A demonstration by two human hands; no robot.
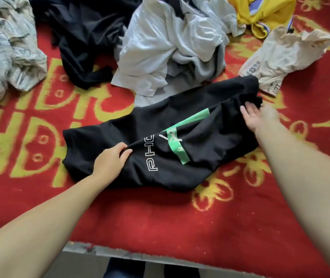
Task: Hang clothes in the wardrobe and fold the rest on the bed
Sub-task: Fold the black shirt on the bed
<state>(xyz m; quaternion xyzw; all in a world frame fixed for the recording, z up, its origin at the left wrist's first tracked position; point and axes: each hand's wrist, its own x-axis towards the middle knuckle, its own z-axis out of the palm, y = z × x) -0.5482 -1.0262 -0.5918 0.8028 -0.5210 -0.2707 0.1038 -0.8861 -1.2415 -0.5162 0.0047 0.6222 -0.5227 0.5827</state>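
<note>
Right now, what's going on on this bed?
A person is folding a black shirt with green stripes on a red blanket. The left hand pinches a fold at one end; the right hand lies open at the other. Unfolded clothes sit behind: white, black, yellow, patterned.

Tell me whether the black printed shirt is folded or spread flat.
Partly folded: the black printed shirt is doubled over, hiding part of its lettering; the left hand pinches a fold.
</note>
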